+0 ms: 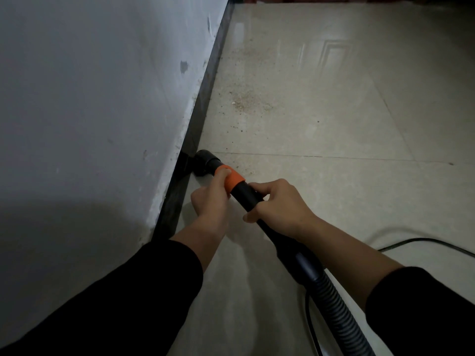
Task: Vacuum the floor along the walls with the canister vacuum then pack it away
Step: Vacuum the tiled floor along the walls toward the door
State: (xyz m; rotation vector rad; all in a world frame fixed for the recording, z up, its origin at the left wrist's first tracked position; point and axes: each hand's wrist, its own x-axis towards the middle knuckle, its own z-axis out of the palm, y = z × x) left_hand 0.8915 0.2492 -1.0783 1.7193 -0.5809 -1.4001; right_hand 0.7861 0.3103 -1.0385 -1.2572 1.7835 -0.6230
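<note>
Vacuuming step in hand. Nozzle (203, 163) sits on the floor (334, 111) against the skirting (205, 93). Left hand (209, 199) grips the orange collar (231, 179); right hand (279, 204) grips the black tube (248, 197). Next, likely: push forward along the wall (90, 98) into the grit (244, 98).

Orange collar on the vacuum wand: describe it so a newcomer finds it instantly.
Start at the grey wall on the left and follow its dark skirting down to the black nozzle. Just behind it, in the grip of the left hand, sits the collar. It is the only orange part of the black wand.
</note>
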